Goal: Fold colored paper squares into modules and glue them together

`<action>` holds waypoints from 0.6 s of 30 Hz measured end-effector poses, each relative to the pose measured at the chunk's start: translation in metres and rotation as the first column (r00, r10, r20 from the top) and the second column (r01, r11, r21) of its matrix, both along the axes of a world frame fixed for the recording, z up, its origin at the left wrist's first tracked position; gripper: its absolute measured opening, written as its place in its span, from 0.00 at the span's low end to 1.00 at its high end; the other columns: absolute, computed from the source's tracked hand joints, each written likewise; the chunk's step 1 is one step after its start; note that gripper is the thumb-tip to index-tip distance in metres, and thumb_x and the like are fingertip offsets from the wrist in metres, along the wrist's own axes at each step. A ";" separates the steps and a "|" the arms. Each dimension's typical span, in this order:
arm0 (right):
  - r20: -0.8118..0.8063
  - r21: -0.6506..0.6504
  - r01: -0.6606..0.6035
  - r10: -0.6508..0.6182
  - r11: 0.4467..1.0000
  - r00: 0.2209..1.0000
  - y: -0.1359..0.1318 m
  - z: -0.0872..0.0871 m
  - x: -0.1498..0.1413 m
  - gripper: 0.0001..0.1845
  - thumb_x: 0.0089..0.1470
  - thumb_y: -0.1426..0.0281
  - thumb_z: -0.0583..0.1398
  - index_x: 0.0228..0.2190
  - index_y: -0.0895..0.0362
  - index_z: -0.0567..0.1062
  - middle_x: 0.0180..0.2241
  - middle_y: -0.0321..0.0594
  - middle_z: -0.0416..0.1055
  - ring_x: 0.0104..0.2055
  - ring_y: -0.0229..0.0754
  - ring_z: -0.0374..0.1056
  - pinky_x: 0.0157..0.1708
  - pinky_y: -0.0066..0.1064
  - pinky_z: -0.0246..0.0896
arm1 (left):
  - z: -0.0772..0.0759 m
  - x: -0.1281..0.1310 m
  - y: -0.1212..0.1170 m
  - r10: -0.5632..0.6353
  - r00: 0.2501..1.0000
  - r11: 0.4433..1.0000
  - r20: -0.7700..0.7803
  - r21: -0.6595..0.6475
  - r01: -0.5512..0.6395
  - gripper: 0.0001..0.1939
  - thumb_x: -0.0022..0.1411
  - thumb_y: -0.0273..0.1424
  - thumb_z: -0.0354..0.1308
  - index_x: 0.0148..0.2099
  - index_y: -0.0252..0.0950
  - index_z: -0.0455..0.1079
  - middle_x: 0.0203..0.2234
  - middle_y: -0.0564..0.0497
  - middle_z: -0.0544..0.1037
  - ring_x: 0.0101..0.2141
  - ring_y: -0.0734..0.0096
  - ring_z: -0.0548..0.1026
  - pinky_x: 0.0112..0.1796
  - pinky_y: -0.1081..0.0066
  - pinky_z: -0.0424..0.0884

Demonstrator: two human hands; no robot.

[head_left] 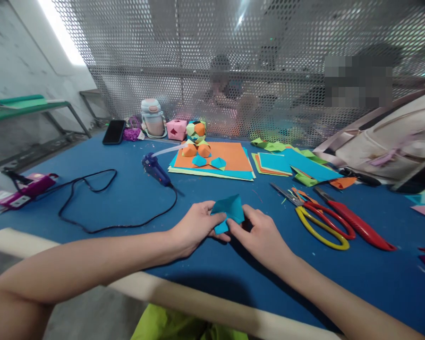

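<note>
1. Holding a folded piece of blue paper between both hands, we see it in the head view over the near half of the blue table; we take it as our clock's centre, with 12 pointing away from us.
2. Our left hand sits at 9 o'clock, its fingers curled well in, pinching the paper with the thumb laid across its front.
3. Our right hand, at 4 o'clock, is half curled and pinches the same piece, thumb tip on its lower part.
4. At 12, a stack of coloured sheets lies flat, orange uppermost. On it rest two orange folded units and two blue folded units; a multicoloured paper ball stands behind the orange pair, near a pink box.
5. At 10, a blue glue gun lies on its side, its black cord looping round towards 9. Farther out are a phone and a bottle.
6. Between 1 and 2 lies a smaller stack of square sheets.
7. At 3, scissors with yellow and red handles lie just beside a red-handled tool.
8. Far out at 2, we see a pale bag.
</note>
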State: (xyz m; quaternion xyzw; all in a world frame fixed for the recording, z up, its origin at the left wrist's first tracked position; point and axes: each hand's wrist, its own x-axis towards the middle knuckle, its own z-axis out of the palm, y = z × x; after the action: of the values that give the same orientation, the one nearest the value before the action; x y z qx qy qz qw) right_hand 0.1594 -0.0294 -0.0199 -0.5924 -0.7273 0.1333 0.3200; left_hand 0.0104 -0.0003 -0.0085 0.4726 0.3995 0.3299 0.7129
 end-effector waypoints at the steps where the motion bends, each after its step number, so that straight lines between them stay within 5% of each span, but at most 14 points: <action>1: -0.034 -0.003 -0.002 0.001 1.000 0.999 0.000 0.001 0.000 0.09 0.52 0.62 0.55 0.26 0.55 0.66 0.22 0.35 0.67 0.26 0.40 0.61 0.27 0.29 0.54 | 0.000 0.000 0.000 -0.001 1.000 1.000 -0.002 0.011 0.001 0.08 0.52 0.29 0.60 0.34 0.30 0.68 0.26 0.50 0.72 0.23 0.80 0.71 0.26 0.76 0.74; 6: -0.189 0.083 -0.018 0.033 0.996 0.981 0.001 0.003 0.002 0.09 0.53 0.64 0.56 0.33 0.56 0.66 0.29 0.37 0.68 0.30 0.38 0.63 0.31 0.29 0.59 | 0.002 0.001 -0.003 -0.024 0.999 1.000 -0.040 -0.006 0.024 0.07 0.54 0.29 0.58 0.34 0.29 0.68 0.24 0.51 0.72 0.24 0.76 0.73 0.26 0.75 0.74; 14: -0.136 0.212 -0.028 0.058 0.977 0.989 0.003 0.001 0.003 0.06 0.53 0.71 0.54 0.25 0.54 0.62 0.24 0.33 0.62 0.27 0.36 0.59 0.28 0.27 0.56 | 0.004 0.003 -0.004 -0.035 0.996 0.999 -0.078 -0.013 0.034 0.03 0.54 0.23 0.54 0.34 0.30 0.67 0.20 0.52 0.73 0.23 0.75 0.74 0.27 0.74 0.74; 18: -0.170 0.196 -0.063 0.097 0.979 0.981 0.001 0.002 0.003 0.02 0.53 0.71 0.56 0.29 0.55 0.64 0.26 0.34 0.64 0.28 0.36 0.61 0.29 0.27 0.58 | 0.002 0.002 -0.004 -0.056 0.995 0.998 -0.086 -0.002 0.056 0.04 0.53 0.25 0.55 0.30 0.29 0.69 0.19 0.51 0.73 0.22 0.75 0.74 0.27 0.74 0.74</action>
State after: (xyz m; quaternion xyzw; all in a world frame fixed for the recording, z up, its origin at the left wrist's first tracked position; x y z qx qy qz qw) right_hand 0.1623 -0.0281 -0.0175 -0.5151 -0.7283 0.1290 0.4332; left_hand 0.0120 -0.0044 -0.0062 0.4977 0.4161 0.2892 0.7039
